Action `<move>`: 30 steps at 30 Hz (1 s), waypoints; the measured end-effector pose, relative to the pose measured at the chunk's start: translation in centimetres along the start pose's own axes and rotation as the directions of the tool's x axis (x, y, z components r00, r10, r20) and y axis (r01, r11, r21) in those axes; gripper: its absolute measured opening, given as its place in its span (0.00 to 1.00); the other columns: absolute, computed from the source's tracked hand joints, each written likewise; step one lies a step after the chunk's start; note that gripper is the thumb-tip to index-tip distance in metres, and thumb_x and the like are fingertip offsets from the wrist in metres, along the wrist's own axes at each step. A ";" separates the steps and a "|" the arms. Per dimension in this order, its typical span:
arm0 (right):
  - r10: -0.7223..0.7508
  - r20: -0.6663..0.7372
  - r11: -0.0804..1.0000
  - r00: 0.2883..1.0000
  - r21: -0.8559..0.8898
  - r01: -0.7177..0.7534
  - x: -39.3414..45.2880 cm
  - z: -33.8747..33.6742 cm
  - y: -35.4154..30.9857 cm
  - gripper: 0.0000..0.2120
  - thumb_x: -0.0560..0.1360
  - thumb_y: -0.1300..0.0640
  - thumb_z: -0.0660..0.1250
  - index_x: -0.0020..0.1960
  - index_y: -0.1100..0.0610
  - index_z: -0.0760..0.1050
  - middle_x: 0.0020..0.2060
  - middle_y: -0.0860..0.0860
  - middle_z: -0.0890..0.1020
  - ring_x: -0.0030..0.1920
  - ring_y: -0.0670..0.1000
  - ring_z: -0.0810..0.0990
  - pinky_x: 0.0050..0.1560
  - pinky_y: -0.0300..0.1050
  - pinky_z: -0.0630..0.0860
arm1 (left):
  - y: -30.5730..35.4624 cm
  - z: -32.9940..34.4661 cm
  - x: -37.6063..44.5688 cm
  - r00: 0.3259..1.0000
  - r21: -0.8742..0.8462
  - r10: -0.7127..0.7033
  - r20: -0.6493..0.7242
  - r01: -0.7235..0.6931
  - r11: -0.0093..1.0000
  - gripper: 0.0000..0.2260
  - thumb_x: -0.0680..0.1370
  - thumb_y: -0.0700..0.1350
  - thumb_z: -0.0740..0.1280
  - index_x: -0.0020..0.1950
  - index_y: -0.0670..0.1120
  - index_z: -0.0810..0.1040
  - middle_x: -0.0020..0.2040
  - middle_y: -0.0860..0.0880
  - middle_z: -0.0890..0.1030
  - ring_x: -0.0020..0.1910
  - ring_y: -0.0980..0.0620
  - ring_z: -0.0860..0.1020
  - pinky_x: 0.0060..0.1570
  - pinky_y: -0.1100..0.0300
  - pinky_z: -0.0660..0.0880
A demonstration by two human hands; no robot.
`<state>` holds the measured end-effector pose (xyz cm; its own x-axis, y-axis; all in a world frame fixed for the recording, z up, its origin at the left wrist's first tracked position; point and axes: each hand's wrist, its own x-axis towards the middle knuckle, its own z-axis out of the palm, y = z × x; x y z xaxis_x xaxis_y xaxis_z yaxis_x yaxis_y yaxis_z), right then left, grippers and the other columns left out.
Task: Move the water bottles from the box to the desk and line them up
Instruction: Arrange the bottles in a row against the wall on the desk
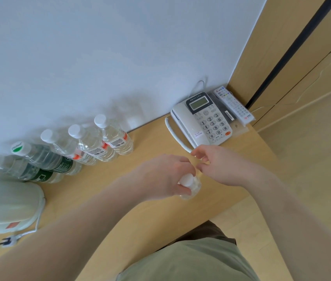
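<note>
Bottle (189, 186) with a white cap stands over the middle of the desk (156, 216), near its front edge, the left hand (164, 177) curled round its neck; the right hand (219, 167) hovers just beside it, fingers loosely bent and apart, holding nothing; five more bottles (91, 147) stand in a row along the back edge against the pale wall (120, 47), three white-capped, two green-capped; a white pouch (6, 205) with a plug lies at the left edge; a telephone (203, 120) and a remote control (234, 105) sit in the far right corner, beside wood panelling (266, 47); pale flooring (310, 149) runs past the desk's right edge.
</note>
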<state>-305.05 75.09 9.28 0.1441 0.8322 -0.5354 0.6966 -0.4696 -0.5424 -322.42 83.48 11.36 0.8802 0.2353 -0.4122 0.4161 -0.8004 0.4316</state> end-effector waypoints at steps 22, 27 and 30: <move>-0.142 0.052 0.982 0.989 -0.116 0.147 9.5 -2.3 -6.6 0.20 0.80 0.52 0.62 0.72 0.50 0.68 0.67 0.49 0.75 0.64 0.49 0.75 0.54 0.41 0.71 | -10.9 -8.5 0.6 0.975 0.095 -0.195 -0.108 0.205 0.974 0.14 0.77 0.53 0.70 0.62 0.56 0.78 0.57 0.58 0.78 0.53 0.53 0.76 0.50 0.58 0.71; -0.149 0.075 0.981 0.986 -0.114 0.157 11.6 -2.3 -8.0 0.24 0.79 0.47 0.63 0.73 0.50 0.66 0.68 0.48 0.74 0.64 0.49 0.75 0.55 0.42 0.71 | -13.0 -9.4 0.8 0.965 0.106 -0.236 -0.118 0.248 0.963 0.14 0.78 0.54 0.69 0.63 0.55 0.77 0.56 0.57 0.78 0.48 0.53 0.75 0.33 0.74 0.69; -0.129 0.089 0.985 0.988 -0.104 0.138 12.3 -2.1 -8.7 0.27 0.78 0.42 0.64 0.74 0.50 0.65 0.67 0.48 0.74 0.63 0.49 0.75 0.57 0.46 0.75 | -13.9 -9.8 0.9 0.961 0.162 -0.245 -0.130 0.265 0.951 0.15 0.78 0.55 0.68 0.64 0.56 0.76 0.57 0.57 0.78 0.53 0.51 0.76 0.53 0.54 0.74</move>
<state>-307.83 90.06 8.75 -0.0101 0.8561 -0.5167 0.7793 -0.3171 -0.5405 -325.21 100.21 12.82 0.7733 0.4940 -0.3974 0.5915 -0.7879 0.1715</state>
